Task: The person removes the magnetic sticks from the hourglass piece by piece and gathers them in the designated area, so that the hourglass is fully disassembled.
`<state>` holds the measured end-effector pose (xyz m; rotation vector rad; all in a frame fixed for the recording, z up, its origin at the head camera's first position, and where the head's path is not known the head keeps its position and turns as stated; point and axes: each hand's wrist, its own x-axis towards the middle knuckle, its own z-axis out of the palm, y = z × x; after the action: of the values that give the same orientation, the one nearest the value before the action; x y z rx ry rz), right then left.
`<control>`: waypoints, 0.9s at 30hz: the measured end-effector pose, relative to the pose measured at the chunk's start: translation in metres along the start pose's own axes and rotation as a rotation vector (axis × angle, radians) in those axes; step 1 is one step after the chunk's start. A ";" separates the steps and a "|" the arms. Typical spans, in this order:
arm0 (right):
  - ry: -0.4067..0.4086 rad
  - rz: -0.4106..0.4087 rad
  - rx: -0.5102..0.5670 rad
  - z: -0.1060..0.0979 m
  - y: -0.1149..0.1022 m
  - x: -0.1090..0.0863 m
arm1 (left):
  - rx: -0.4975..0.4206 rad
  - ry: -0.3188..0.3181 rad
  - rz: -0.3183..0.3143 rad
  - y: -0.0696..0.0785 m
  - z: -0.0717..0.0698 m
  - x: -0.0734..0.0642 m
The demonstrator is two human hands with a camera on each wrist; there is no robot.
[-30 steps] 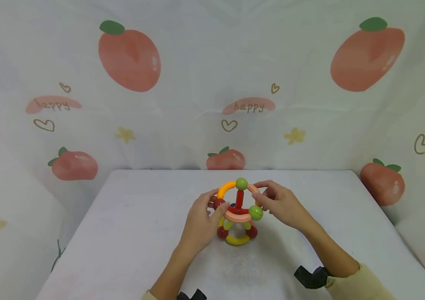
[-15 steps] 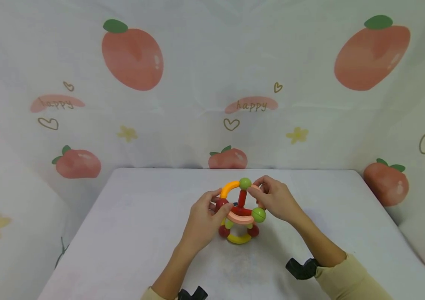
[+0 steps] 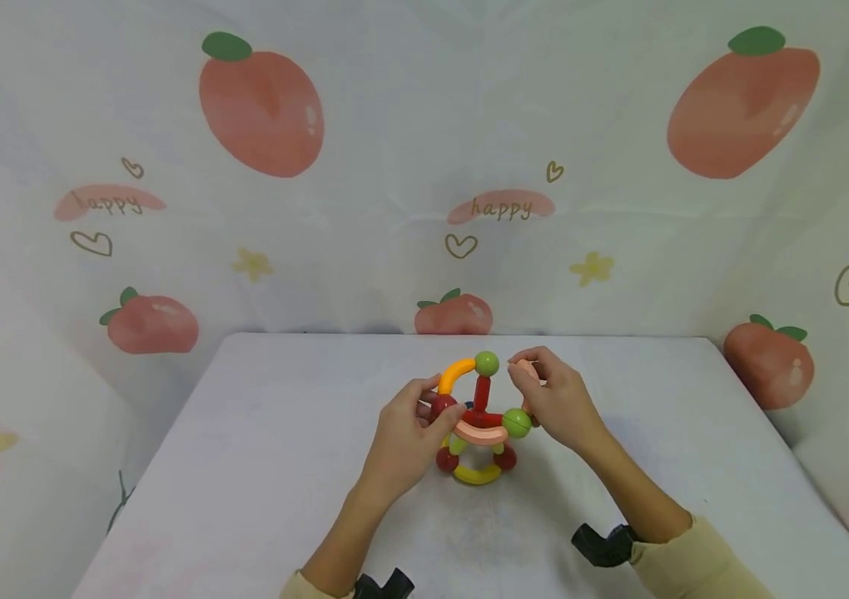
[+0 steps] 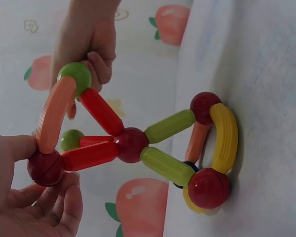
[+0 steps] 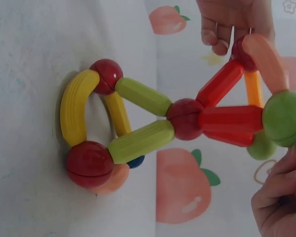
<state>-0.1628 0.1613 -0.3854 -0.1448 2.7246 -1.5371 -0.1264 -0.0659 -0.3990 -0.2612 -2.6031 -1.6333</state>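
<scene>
A magnetic ball-and-stick structure (image 3: 482, 398) stands on the table: a lower ring of dark red balls and curved sticks, green sticks rising to a middle ball, red sticks fanning up from it. My left hand (image 3: 411, 433) grips the dark red ball (image 4: 45, 168) at its upper left corner. Between my right thumb and fingers is a curved peach stick (image 3: 528, 371); this right hand (image 3: 555, 399) is beside the upper ring. A gap shows between that stick and the far green ball (image 3: 487, 363). The stick's lower end is by the near green ball (image 3: 517, 423), partly hidden by fingers.
The white table (image 3: 305, 466) spreads around the structure, its back edge close to a fruit-printed curtain (image 3: 364, 166). Black straps (image 3: 604, 545) with mounts sit at both wrists, near beige sleeves.
My right hand first moved in toward the far green ball, then back right. The curved peach stick's upper end has come away from that ball. My left hand keeps its grip.
</scene>
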 end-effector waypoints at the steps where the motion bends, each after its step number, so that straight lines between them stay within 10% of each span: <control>1: 0.012 0.010 0.018 0.000 -0.001 -0.001 | -0.001 0.000 -0.001 0.000 0.000 0.000; 11: 0.108 0.000 0.067 0.001 0.003 -0.010 | -0.008 -0.006 -0.003 0.001 0.000 0.001; 20: -0.165 0.026 0.171 -0.016 0.015 -0.012 | -0.010 0.003 -0.007 0.001 0.001 0.000; 27: -0.167 -0.018 0.100 -0.022 0.013 -0.016 | -0.010 -0.003 0.000 0.003 0.001 0.000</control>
<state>-0.1493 0.1878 -0.3862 -0.2836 2.5215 -1.5838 -0.1258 -0.0636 -0.3973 -0.2648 -2.5974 -1.6483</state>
